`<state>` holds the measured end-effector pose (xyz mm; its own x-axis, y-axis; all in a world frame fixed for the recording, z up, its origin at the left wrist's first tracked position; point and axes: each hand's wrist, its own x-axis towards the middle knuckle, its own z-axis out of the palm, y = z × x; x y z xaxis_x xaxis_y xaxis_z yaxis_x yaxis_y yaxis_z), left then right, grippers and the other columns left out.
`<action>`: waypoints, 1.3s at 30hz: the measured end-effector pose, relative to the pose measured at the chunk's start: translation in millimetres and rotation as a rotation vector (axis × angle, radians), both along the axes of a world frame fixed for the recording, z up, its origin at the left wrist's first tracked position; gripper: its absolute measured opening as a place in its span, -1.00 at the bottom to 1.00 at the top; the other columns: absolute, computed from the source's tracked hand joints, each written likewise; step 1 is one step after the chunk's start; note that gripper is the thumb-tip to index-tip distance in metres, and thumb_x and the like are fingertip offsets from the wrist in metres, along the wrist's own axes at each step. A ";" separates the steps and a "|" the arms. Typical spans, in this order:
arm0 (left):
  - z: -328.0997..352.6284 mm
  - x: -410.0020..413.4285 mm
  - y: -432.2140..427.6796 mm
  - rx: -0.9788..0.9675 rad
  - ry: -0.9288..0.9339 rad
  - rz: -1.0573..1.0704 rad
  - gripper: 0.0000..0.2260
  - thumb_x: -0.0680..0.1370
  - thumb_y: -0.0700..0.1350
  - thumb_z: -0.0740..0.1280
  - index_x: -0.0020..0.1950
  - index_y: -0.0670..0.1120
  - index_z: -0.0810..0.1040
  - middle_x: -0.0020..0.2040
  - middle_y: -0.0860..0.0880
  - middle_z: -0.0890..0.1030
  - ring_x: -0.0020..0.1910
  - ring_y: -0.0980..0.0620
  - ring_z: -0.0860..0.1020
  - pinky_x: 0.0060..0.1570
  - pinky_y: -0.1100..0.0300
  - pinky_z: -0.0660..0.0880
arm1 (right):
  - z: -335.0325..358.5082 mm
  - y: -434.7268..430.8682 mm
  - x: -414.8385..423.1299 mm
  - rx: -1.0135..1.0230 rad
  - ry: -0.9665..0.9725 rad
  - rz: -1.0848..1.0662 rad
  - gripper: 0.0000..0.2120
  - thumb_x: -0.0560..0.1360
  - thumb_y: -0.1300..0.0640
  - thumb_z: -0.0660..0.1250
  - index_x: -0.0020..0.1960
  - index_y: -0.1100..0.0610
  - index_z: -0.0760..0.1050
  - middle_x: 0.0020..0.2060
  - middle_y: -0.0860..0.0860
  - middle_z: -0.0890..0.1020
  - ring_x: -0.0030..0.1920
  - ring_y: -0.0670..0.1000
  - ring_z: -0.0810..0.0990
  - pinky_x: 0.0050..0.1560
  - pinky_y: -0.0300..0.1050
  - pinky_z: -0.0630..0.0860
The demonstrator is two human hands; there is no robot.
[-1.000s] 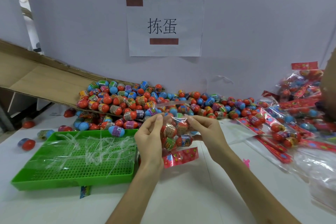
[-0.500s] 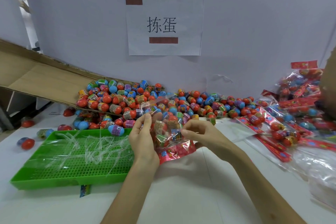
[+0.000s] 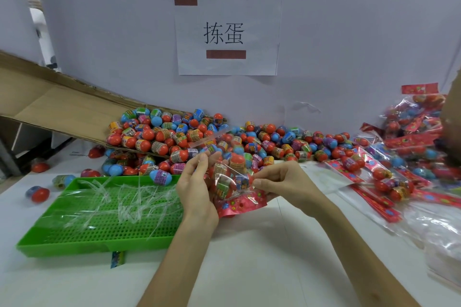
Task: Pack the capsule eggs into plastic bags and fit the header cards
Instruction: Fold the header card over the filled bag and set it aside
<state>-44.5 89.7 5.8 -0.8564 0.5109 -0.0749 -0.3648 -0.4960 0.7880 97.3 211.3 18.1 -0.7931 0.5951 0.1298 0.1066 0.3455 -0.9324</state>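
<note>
Partly hidden behind the left hand (image 3: 197, 189): a plastic bag (image 3: 233, 183) of capsule eggs (image 3: 220, 173), above the table (image 3: 249, 262), long axis near upright, red header card (image 3: 240, 205) at its lower, near end. Gripped round one side by that hand, pinched at the other edge by the right hand (image 3: 282, 184). Leftward, a green tray (image 3: 99, 240) holding clear strips (image 3: 119, 197). Beyond, loose eggs (image 3: 252, 139) heaped at a tilted cardboard box (image 3: 62, 109); packed bags (image 3: 411, 137) cut off at right

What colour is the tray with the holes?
Bright green tray, seen in the head view.
</note>
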 end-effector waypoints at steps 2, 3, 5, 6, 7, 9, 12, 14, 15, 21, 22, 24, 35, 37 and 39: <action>0.2 0.3 -0.2 -0.002 0.008 -0.001 -0.89 0.65 -0.10 0.38 0.09 -0.11 0.66 0.01 -0.05 0.77 0.17 -0.07 0.69 0.35 -0.18 0.52 | -1.3 -0.2 -0.5 0.030 0.005 0.018 -0.91 0.52 0.26 0.48 -0.01 0.13 0.72 -0.21 0.05 0.76 -0.18 0.08 0.75 -0.18 -0.08 0.69; 0.0 0.4 -0.1 -0.003 0.006 -0.004 -0.90 0.65 -0.11 0.38 0.06 -0.10 0.66 0.01 -0.05 0.77 0.16 -0.07 0.69 0.33 -0.18 0.53 | -2.9 -0.1 -1.0 0.051 0.013 0.023 -0.90 0.52 0.27 0.47 -0.02 0.12 0.72 -0.21 0.03 0.75 -0.18 0.07 0.75 -0.18 -0.10 0.68; -0.3 0.6 0.0 0.003 -0.005 -0.005 -0.92 0.65 -0.12 0.38 0.01 -0.06 0.66 0.01 -0.06 0.77 0.17 -0.09 0.69 0.31 -0.18 0.55 | -5.4 0.1 -2.2 0.093 0.039 0.000 -0.87 0.54 0.25 0.46 0.00 0.06 0.72 -0.19 -0.01 0.75 -0.14 0.02 0.74 -0.15 -0.17 0.64; -0.4 0.4 0.0 0.008 -0.013 0.001 -0.92 0.65 -0.12 0.38 -0.01 -0.05 0.67 0.03 -0.08 0.76 0.17 -0.09 0.69 0.29 -0.17 0.56 | -6.3 0.2 -2.4 0.090 0.052 -0.014 -0.86 0.55 0.22 0.46 0.04 0.02 0.71 -0.18 -0.03 0.74 -0.11 0.00 0.73 -0.13 -0.19 0.63; -0.6 0.0 0.4 0.011 -0.025 0.012 -0.92 0.64 -0.12 0.39 -0.02 -0.04 0.68 0.05 -0.10 0.76 0.14 -0.09 0.70 0.25 -0.15 0.58 | -7.4 0.1 -2.7 0.055 0.061 -0.007 -0.84 0.55 0.16 0.47 0.09 -0.04 0.69 -0.16 -0.04 0.73 -0.09 -0.01 0.71 -0.10 -0.20 0.61; -1.0 -1.1 0.4 0.018 -0.066 0.026 -0.93 0.63 -0.10 0.41 -0.02 -0.01 0.69 0.07 -0.11 0.75 0.11 -0.10 0.71 0.21 -0.16 0.62 | -9.5 -3.7 -4.7 -0.075 0.009 0.057 -0.68 0.46 -0.03 0.53 0.19 -0.16 0.60 -0.12 -0.09 0.71 -0.06 -0.04 0.71 -0.07 -0.22 0.61; -1.4 -2.5 -0.1 0.047 -0.124 0.017 -0.91 0.61 -0.09 0.43 -0.07 0.02 0.71 0.05 -0.09 0.76 0.14 -0.16 0.70 0.22 -0.25 0.59 | -17.6 -11.8 -12.4 -0.159 -0.145 0.130 -0.52 0.36 -0.15 0.58 0.21 -0.04 0.58 -0.04 -0.05 0.74 -0.07 0.04 0.75 -0.09 -0.09 0.67; -0.7 -2.6 -0.6 0.056 -0.135 0.011 -0.91 0.61 -0.09 0.43 -0.07 0.03 0.71 0.06 -0.08 0.76 0.17 -0.15 0.69 0.26 -0.25 0.57 | -21.8 -15.5 -15.3 -0.131 -0.197 0.155 -0.61 0.39 -0.12 0.58 0.10 0.08 0.64 -0.11 0.05 0.75 -0.18 0.07 0.74 -0.15 -0.08 0.67; -0.6 -3.1 -0.8 0.064 -0.133 0.012 -0.92 0.62 -0.09 0.43 -0.04 0.02 0.70 0.06 -0.08 0.76 0.19 -0.14 0.68 0.29 -0.25 0.55 | -22.7 -15.7 -15.1 -0.119 -0.209 0.162 -0.66 0.40 -0.09 0.57 0.04 0.11 0.66 -0.17 0.07 0.75 -0.23 0.06 0.72 -0.20 -0.10 0.66; -1.5 -6.1 -2.7 0.077 -0.156 -0.004 -0.92 0.62 -0.09 0.42 -0.06 0.01 0.68 0.04 -0.05 0.76 0.20 -0.15 0.68 0.13 -0.10 0.63 | -15.6 -5.8 -5.5 -0.024 -0.154 0.203 -0.87 0.52 0.13 0.48 -0.21 0.08 0.65 -0.33 0.10 0.68 -0.38 0.04 0.62 -0.31 -0.16 0.58; -2.0 -6.4 -2.7 0.072 -0.157 -0.003 -0.95 0.61 -0.08 0.43 -0.03 -0.01 0.67 0.04 -0.05 0.76 0.17 -0.14 0.69 0.03 -0.03 0.65 | -13.9 -4.1 -4.6 -0.010 -0.149 0.188 -0.88 0.52 0.14 0.48 -0.17 0.14 0.64 -0.35 0.09 0.67 -0.40 0.02 0.61 -0.32 -0.17 0.58; -3.3 -7.1 -2.3 0.061 -0.148 0.000 -0.94 0.60 -0.07 0.44 0.04 -0.02 0.65 0.06 -0.05 0.76 0.08 -0.10 0.70 -0.13 0.07 0.65 | -12.9 -1.7 -3.4 0.004 -0.129 0.158 -0.85 0.52 0.18 0.46 -0.14 0.25 0.60 -0.37 0.09 0.66 -0.42 0.01 0.59 -0.34 -0.20 0.56; -0.9 -8.0 -4.2 0.104 -0.160 -0.022 -0.97 0.63 -0.07 0.40 0.04 0.00 0.63 -0.06 -0.01 0.70 -0.20 0.03 0.63 -0.18 0.11 0.55 | -7.1 -26.5 -10.3 -0.178 -0.055 0.208 -0.67 0.50 -0.06 0.47 -0.39 0.02 0.56 -0.43 0.06 0.55 -0.47 0.03 0.49 -0.48 -0.17 0.47; -1.8 -8.5 -3.9 0.114 -0.161 -0.017 -0.97 0.63 -0.08 0.40 0.03 -0.01 0.63 -0.14 0.02 0.71 -0.25 0.07 0.66 -0.31 0.18 0.60 | -9.8 -33.5 -13.7 -0.158 -0.090 0.207 -0.67 0.46 -0.17 0.48 -0.40 -0.04 0.58 -0.44 0.02 0.57 -0.54 0.00 0.48 -0.50 -0.18 0.45; -2.0 -7.1 -3.7 0.125 -0.147 -0.012 -0.95 0.64 -0.09 0.39 0.04 -0.03 0.64 -0.16 0.02 0.74 -0.27 0.09 0.69 -0.36 0.21 0.60 | -14.3 -37.9 -18.7 -0.098 -0.125 0.176 -0.68 0.46 -0.20 0.48 -0.39 -0.09 0.58 -0.45 0.00 0.59 -0.56 -0.02 0.47 -0.48 -0.18 0.45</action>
<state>-51.6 86.0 3.9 -0.8347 0.5343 -0.1336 -0.4778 -0.5819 0.6581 78.6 173.4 3.9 -0.8919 0.4514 -0.0275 0.1693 0.2769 -0.9459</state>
